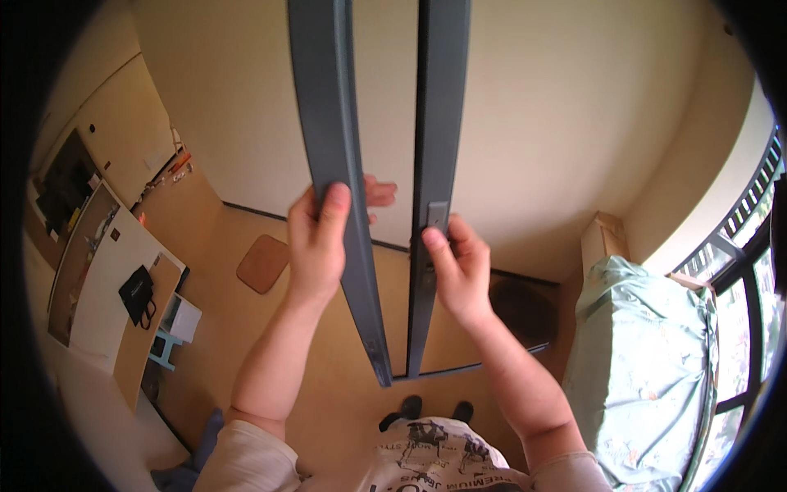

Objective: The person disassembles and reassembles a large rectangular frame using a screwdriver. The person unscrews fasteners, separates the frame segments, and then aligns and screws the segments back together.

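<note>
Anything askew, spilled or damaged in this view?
Nothing looks spilled or damaged. The pale green cloth hangs rumpled by the window, mildly untidy. The left grey upright and right grey upright converge downward, possibly just perspective or lens distortion.

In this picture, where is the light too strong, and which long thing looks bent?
In the head view, the window at right looks washed out; also in the head view, the grey bar in the left hand bows slightly, and corners are black.

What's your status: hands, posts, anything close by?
Left hand gripping left grey post. Right hand on right grey post, thumb by small plate. Posts apart at hand height. Pale green cloth draped off right.
</note>
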`<state>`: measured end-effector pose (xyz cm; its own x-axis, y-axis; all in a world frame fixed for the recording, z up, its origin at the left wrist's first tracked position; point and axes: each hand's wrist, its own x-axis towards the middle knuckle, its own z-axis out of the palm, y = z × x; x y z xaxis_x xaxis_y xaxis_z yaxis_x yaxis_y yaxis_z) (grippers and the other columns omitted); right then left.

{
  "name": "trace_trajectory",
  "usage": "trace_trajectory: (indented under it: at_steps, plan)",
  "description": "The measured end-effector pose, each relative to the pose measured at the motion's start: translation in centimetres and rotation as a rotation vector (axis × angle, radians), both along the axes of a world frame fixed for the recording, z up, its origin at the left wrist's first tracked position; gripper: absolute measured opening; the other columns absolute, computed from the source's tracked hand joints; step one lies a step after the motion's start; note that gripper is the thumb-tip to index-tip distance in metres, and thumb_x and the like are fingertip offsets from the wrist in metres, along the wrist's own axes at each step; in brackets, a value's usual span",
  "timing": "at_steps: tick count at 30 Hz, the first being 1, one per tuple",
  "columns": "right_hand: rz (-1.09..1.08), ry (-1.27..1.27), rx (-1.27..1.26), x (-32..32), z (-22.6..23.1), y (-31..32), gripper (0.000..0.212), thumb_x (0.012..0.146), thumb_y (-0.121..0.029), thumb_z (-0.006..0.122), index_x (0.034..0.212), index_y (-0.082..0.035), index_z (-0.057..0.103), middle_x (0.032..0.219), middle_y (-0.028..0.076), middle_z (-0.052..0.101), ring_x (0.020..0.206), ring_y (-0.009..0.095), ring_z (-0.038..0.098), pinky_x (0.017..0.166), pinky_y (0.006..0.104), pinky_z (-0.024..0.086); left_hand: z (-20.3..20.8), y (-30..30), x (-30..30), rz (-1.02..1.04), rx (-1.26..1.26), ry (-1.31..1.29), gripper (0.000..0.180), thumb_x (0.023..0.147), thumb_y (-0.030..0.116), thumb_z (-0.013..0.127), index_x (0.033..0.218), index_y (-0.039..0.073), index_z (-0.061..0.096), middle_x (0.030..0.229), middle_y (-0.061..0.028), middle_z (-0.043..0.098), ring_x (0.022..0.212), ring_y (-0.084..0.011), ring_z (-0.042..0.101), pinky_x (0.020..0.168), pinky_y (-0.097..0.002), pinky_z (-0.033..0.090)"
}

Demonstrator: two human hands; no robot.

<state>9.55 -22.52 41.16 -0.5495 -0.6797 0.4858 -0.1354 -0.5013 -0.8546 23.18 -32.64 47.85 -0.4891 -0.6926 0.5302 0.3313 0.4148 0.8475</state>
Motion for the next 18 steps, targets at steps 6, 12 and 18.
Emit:
trace_trajectory:
  at_steps: [6, 12, 18]
  plan:
    - [-0.093, -0.016, -0.034, -6.9, 0.4, 3.5, 0.017, 0.100, -0.016, 0.062, 0.093, -0.001, 0.060, 0.077, -0.003, 0.058, 0.068, 0.004, 0.051, 0.062, 0.0212, 0.044, 0.9, -2.0, 0.8, -0.009, 0.021, 0.021, 0.067, 0.100, 0.061, 0.042, 0.120, -0.001, 0.059, 0.110, -0.0148, 0.070, 0.098, -0.0198, 0.066, 0.083, -0.0306, 0.049]
    - [-0.153, 0.040, -0.058, -13.5, 1.9, 8.7, 0.024, 0.102, -0.023, 0.058, 0.097, 0.000, 0.062, 0.079, 0.006, 0.067, 0.070, 0.013, 0.064, 0.066, 0.0265, 0.053, 1.5, -4.9, 3.3, 0.029, 0.056, 0.041, 0.066, 0.100, 0.063, 0.042, 0.125, 0.004, 0.059, 0.113, -0.0069, 0.068, 0.099, -0.0110, 0.063, 0.086, -0.0241, 0.048]
    - [-0.182, 0.096, -0.091, -19.5, 2.9, 14.4, 0.027, 0.104, -0.025, 0.054, 0.101, 0.001, 0.061, 0.080, 0.008, 0.065, 0.071, 0.015, 0.064, 0.069, 0.0286, 0.054, 1.6, -7.2, 5.6, 0.081, 0.104, 0.094, 0.066, 0.100, 0.064, 0.041, 0.126, 0.006, 0.059, 0.113, -0.0048, 0.067, 0.102, -0.0106, 0.061, 0.086, -0.0241, 0.047]
